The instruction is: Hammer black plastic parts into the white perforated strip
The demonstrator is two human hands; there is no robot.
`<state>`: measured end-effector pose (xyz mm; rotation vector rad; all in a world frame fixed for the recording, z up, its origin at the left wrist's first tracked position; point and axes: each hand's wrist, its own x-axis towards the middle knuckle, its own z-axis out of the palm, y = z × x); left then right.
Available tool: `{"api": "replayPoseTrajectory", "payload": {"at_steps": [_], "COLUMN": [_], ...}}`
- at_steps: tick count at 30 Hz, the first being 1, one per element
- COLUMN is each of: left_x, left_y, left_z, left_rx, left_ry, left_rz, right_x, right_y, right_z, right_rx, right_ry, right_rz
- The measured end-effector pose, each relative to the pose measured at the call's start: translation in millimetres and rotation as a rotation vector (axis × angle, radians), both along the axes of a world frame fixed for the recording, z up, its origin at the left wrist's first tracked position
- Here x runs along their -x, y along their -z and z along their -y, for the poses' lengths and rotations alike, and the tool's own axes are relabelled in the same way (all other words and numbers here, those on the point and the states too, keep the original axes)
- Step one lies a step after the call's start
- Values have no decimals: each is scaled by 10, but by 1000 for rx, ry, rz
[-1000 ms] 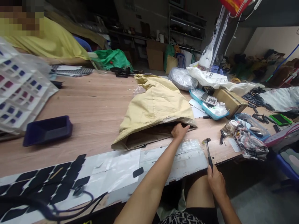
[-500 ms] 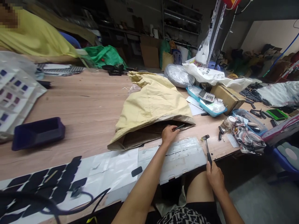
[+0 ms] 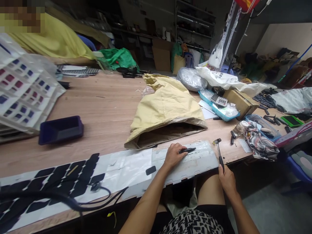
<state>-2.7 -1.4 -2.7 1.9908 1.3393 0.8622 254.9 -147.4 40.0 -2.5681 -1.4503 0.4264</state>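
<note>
My left hand (image 3: 174, 155) is closed on a slim black piece (image 3: 187, 150), shaped like a small handle, low over the clear-covered pale board (image 3: 174, 172) at the table's front edge. My right hand (image 3: 227, 180) grips the black handle of a small hammer (image 3: 219, 151), its head raised beside the board's right end. Just beyond my left hand lies a yellowish cloth sack (image 3: 168, 104), its dark mouth gaping toward me. A black rounded pad (image 3: 150, 170) rests to the left of my forearm.
Rows of black pads (image 3: 70, 175) lie on white sheeting at left, with a black cable (image 3: 65, 201) across them. A dark blue tray (image 3: 60, 130) stands behind. Blue baskets (image 3: 264, 126), a calculator (image 3: 218, 100) and a cardboard box (image 3: 241, 102) sit at right. A person in yellow (image 3: 65, 39) is at far left.
My left hand has drawn back from the sack's mouth to the board with the black piece in it. The right hand still holds the hammer. The view has shifted slightly left.
</note>
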Motion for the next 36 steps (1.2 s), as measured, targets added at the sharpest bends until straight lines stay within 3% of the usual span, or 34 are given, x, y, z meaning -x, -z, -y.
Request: {"api": "replayPoseTrajectory", "payload": {"at_steps": [5, 14, 21, 27, 31, 36], "left_x": [5, -37, -53, -48, -47, -68], "left_y": [-7, -54, -67, -78, -92, -99], "left_z": [0, -13, -31, -28, -18, -17], "left_rx": [14, 78, 94, 96, 98, 100], "left_ry": [-3, -45, -67, -62, -66, -65], "left_rz": [26, 30, 26, 38, 25, 18], "right_x": [126, 552, 593, 632, 700, 622], "right_y": [19, -84, -67, -97, -82, -135], "right_z": [97, 131, 102, 95, 85, 44], "right_rx": [-158, -145, -65, -121, -79, -11], "right_ry": [-117, -361, -376, -399, -442, -337], "right_rz": [-77, -12, 97, 86, 121, 120]}}
